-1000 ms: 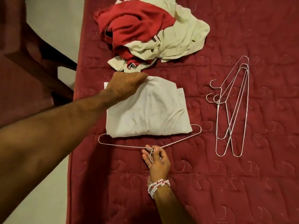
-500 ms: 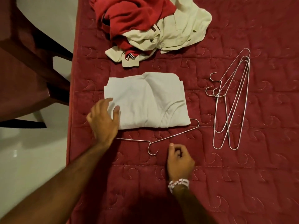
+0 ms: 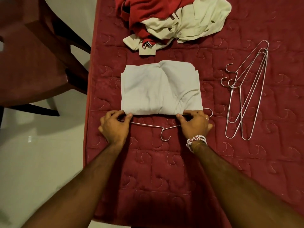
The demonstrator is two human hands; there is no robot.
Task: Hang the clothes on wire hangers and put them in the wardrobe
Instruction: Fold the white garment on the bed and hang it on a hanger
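At the left of the centre, the left hand has its fingers curled at the near left corner of the folded white garment, thumb on the cloth's edge, apparently pinching it against the wire hanger that runs beneath. The garment lies flat in the middle of the frame on the red quilt, its near fold over the hanger's long bar, while the hook points toward the lower edge of the frame. On the right of it, the right hand, with a beaded bracelet at the wrist, is clenched the same way on the near right corner, a short length of bar showing at its fingertips. The likely trouble is in the lift. If one hand rises ahead of the other, the thin bar could tip and the smooth folded cloth slide along it toward the low end. If the pinch catches only cloth and not wire, the hanger may be left on the quilt. The folded layers could also fall open and trail. Around them, a dark wooden chair fills the upper left beside the bed and may crowd a turn that way. A loose pile of red and cream clothes waits at the top centre, just beyond the garment. A stack of spare hangers lies at the right, well apart from the hands. No wardrobe is in view.
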